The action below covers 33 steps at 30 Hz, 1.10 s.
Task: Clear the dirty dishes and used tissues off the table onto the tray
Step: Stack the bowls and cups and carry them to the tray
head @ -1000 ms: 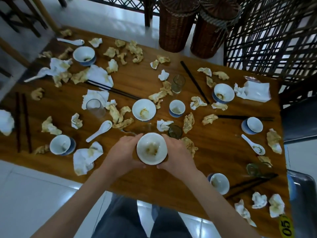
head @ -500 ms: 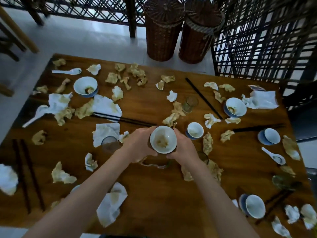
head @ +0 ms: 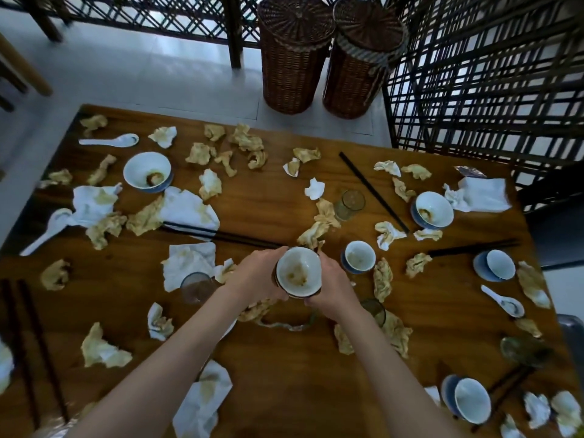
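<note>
Both my hands hold one dirty white bowl (head: 298, 270) above the middle of the wooden table (head: 284, 390). My left hand (head: 257, 278) grips its left side and my right hand (head: 335, 286) grips its right side. More dirty bowls stand around: one at the back left (head: 147, 172), one just right of my hands (head: 359, 257), one at the back right (head: 433, 210), one at the right (head: 499, 263) and one at the near right (head: 472, 399). Crumpled stained tissues (head: 189, 210) lie all over the table. No tray is clearly in view.
Black chopsticks (head: 221, 235) lie left of the bowl, another pair (head: 373, 191) at the back. White spoons (head: 110, 141) and glasses (head: 349, 203) are scattered about. Two wicker baskets (head: 294, 58) and a lattice screen (head: 489, 90) stand beyond the table.
My hands have carried the bowl away from me toward the table's middle. The view has tilted up, so more floor and the baskets show.
</note>
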{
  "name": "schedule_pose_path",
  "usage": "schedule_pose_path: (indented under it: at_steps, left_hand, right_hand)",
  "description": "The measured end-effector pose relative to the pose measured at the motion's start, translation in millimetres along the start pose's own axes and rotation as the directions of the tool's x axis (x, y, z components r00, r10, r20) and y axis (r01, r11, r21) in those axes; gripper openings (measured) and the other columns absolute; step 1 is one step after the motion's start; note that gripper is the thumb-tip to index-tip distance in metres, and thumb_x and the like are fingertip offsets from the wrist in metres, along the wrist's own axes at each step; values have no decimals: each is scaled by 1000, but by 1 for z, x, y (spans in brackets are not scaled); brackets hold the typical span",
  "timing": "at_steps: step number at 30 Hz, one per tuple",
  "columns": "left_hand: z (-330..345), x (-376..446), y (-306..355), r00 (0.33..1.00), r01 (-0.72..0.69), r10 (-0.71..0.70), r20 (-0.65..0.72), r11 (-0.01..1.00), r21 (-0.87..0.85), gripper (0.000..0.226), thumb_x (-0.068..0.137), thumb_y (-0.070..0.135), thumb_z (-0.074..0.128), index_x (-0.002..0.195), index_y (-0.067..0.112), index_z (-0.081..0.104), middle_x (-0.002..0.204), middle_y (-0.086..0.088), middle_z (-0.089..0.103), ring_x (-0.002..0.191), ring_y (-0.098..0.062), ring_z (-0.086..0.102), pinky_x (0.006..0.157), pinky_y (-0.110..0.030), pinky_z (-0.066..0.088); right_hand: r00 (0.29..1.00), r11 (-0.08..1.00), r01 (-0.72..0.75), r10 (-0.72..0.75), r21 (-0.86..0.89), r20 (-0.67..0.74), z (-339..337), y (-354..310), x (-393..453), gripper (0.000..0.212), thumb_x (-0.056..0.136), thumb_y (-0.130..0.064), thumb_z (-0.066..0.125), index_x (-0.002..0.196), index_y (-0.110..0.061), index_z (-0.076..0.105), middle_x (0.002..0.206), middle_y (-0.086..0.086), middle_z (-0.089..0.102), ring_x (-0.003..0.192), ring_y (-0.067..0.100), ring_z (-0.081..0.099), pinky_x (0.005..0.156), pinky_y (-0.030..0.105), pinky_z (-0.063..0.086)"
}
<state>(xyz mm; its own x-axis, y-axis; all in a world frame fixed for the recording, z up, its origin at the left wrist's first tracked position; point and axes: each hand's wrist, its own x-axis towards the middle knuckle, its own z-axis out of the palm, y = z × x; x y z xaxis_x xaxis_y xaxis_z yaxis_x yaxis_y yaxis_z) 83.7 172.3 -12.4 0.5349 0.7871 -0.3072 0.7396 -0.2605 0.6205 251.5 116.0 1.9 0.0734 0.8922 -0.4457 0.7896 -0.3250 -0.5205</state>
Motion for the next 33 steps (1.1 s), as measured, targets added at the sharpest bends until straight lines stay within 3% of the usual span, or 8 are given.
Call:
schedule_pose_path:
  at_steps: [6,10,14,17,21,25,29,33]
  left_hand:
    - [4,-2,-6,996,84,-84,11,996,-35,104,50,32,90,140,26,37,134,6,53,123,-18,47,97,-30,38]
    - [14,-1,-4,992,121,-119,47,992,-42,109,49,27,90,141,24,32,133,5,53,122,-20,49,99,-36,43]
    - [24,-1,-3,991,128,-129,-26,991,-51,101,50,26,91,136,22,38,129,3,56,118,-20,52,95,-33,44]
    - [27,-2,-3,991,106,-110,-71,993,-60,95,51,27,90,132,21,42,125,3,58,115,-19,54,94,-32,45]
    - [18,-10,-2,987,44,-58,-151,995,-93,93,50,27,91,131,21,46,123,5,59,113,-15,54,90,-21,39]
    - [-7,-32,3,979,-25,4,-203,994,-102,89,51,29,90,130,19,47,122,3,60,111,-14,55,89,-20,39]
    - [-33,-67,-2,969,-88,68,-237,994,-72,87,55,31,89,130,15,48,121,-1,61,109,-17,57,88,-22,42]
    - [-51,-111,-20,966,-128,108,-237,989,-68,87,53,29,89,129,14,49,118,-2,62,106,-16,57,87,-23,44]
  right_hand:
    - [999,993,-37,38,116,-9,8,8,2,94,65,-18,81,141,-17,25,136,4,46,125,23,43,98,36,43]
    - [998,991,-70,69,113,11,16,15,5,103,67,-12,79,147,-19,13,142,4,41,131,25,39,100,36,39]
    - [998,994,-47,50,96,-33,25,19,7,102,68,-16,80,146,-21,14,146,1,37,133,23,36,101,35,38]
    - [997,993,-11,20,116,-75,27,20,6,98,66,-22,82,143,-20,21,143,-1,38,131,20,38,100,33,38]
    - [988,989,81,-64,125,-141,15,13,-1,84,58,-24,84,128,-22,39,122,-4,51,113,17,50,81,24,39]
    - [975,985,136,-115,103,-190,4,-12,-19,79,54,-23,86,121,-22,43,113,-4,53,105,18,53,76,25,39]
    - [971,992,124,-116,27,-209,15,-46,-41,81,54,-24,87,120,-20,41,116,0,52,107,23,53,74,27,40]
    - [972,993,89,-71,74,-223,41,-78,-68,87,53,-25,86,125,-23,38,122,-2,53,112,25,52,74,31,42]
